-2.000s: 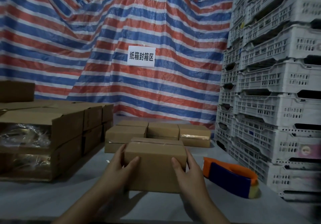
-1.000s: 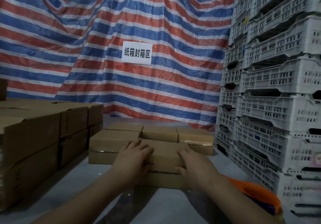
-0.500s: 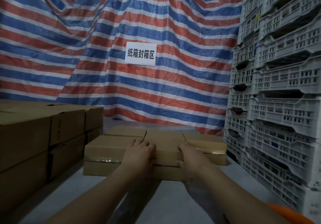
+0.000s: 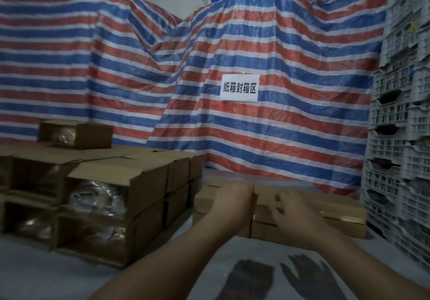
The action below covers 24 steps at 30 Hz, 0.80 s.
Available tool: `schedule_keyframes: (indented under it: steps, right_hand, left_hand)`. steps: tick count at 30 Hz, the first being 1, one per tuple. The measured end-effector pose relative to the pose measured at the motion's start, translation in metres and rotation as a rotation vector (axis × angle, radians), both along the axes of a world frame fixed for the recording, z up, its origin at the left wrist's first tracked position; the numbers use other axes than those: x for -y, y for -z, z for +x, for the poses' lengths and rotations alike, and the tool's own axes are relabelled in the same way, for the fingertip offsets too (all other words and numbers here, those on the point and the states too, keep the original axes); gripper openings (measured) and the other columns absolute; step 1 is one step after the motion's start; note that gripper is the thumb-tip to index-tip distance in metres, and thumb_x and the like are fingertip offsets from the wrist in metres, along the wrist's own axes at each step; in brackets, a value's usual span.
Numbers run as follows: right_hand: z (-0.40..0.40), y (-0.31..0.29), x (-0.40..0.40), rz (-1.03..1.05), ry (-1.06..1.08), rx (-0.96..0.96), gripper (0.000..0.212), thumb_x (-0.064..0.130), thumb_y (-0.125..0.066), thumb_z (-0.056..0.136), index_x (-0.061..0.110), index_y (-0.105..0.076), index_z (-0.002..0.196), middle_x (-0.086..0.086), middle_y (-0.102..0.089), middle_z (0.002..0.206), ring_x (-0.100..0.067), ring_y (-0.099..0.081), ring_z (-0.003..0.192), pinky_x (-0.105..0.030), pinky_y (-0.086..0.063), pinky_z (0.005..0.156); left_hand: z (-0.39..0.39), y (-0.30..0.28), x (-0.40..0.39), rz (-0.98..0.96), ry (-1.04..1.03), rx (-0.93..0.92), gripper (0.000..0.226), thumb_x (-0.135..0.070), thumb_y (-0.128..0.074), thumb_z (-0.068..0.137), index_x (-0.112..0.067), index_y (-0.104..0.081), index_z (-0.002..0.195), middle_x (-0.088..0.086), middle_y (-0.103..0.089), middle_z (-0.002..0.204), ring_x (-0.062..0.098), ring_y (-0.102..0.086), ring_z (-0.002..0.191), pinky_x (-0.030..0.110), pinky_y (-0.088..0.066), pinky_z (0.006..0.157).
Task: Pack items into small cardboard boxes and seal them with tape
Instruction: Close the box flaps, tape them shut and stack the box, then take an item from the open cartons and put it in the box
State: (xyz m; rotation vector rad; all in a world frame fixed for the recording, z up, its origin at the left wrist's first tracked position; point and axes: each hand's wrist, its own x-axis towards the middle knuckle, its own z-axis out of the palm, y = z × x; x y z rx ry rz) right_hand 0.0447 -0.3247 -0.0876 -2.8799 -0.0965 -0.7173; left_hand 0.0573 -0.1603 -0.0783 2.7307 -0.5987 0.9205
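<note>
Both hands are out over the sealed boxes at the far side of the counter [image 4: 69,274]: the left hand [image 4: 233,198] rests on the top edge of the stack of small cardboard boxes [image 4: 335,226], its fingers curled down over the far side so I can't tell how tightly they press; the right hand [image 4: 294,211] hovers just above the box top with fingers spread and loose, holding nothing. The boxes sit low in the middle, between the open cartons [image 4: 121,209] on the left and the white crates [image 4: 400,160] on the right. The risk here, as I read it: the top box looks only roughly squared with the one under it, so a careless push could slide it off line or nudge the row into the striped tarp [image 4: 279,136]. And no tape dispenser is in view, so the next reach goes blind.
</note>
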Motion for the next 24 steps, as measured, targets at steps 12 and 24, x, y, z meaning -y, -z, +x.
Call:
schedule_keyframes:
  steps: [12,24]
  right_hand:
    - [-0.051,-0.052,-0.18,0.292,-0.379,0.185,0.051,0.023,-0.051,0.097,0.02,-0.041,0.048,0.006,-0.038,0.038,-0.007,-0.04,0.039,-0.022,-0.027,0.045]
    - [0.133,-0.175,-0.413,-0.01,-0.665,0.045,0.023,0.038,-0.051,0.099,0.018,-0.057,0.107,-0.002,-0.061,0.1,-0.012,-0.054,0.075,-0.026,-0.044,0.06]
  left_hand:
    - [-0.086,-0.041,-0.186,-0.177,-0.109,0.032,0.034,-0.044,-0.041,0.102,-0.033,-0.047,0.07,-0.007,-0.055,0.07,0.006,-0.056,0.067,0.025,-0.047,0.068]
    - [0.065,-0.115,-0.438,-0.367,-0.614,0.213,0.037,-0.043,-0.028,0.106,-0.018,-0.053,0.091,0.002,-0.055,0.066,0.014,-0.055,0.056,0.026,-0.041,0.048]
